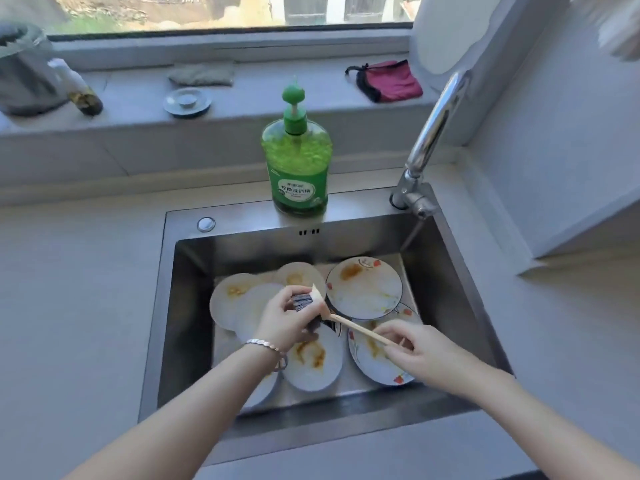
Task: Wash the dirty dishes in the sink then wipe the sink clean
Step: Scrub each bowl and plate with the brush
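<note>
My left fingers (277,299) curl round the dark bristle head (302,302) of the dish brush (360,329), cupping it. My right fingers (391,332) pinch the far end of its pale wooden handle. Both hands are closed on the one tool: left hand (287,320) at the bristles, right hand (415,348) at the handle tip. The brush hangs over the dishes, and as far as I can tell it touches none of them.

Under it the dirty plates (363,289) lie overlapping on the bottom of the sink (194,306). Plain white ones are to the left and centre and flower-rimmed ones to the right, all smeared with orange-brown sauce. I see no suds on them. Whether water runs from the faucet (429,133) at the back right corner I cannot tell.

I judge this to be the very start of the washing: I am readying the brush, and no scrubbing has begun. The wiping of the sink is a long way off.

The next move calls for my left hand to release the bristles. It can then go to the green soap bottle (298,168) on the sink's back ledge, or take hold of one plate to steady it. My right hand should shift further up the handle, since a pinch at the tip gives little pressure for scrubbing dried sauce. The plates overlap, so the top one should be worked first.
</note>
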